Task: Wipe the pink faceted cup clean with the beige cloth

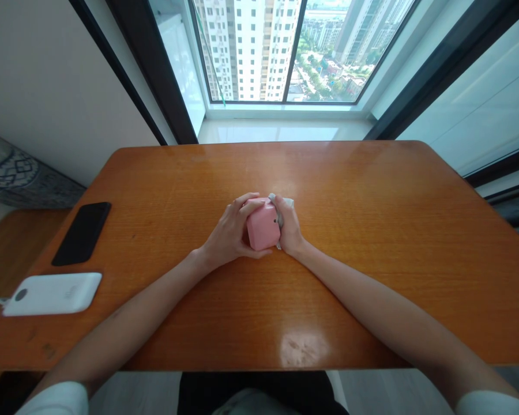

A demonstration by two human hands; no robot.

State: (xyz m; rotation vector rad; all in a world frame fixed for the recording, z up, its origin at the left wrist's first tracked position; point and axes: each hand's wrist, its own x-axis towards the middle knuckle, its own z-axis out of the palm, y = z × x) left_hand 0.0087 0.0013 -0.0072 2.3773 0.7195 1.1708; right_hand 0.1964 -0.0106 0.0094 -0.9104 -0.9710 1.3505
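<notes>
Here the left hand (227,230) and right hand (289,227) are clasped firmly around a pink cube-shaped box (263,226) mid-worktop (372,276), and it looks light, stiff and slightly slippery, best held by its flat faces.

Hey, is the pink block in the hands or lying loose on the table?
In the hands: the left hand and right hand clasp the pink block from both sides.
</notes>
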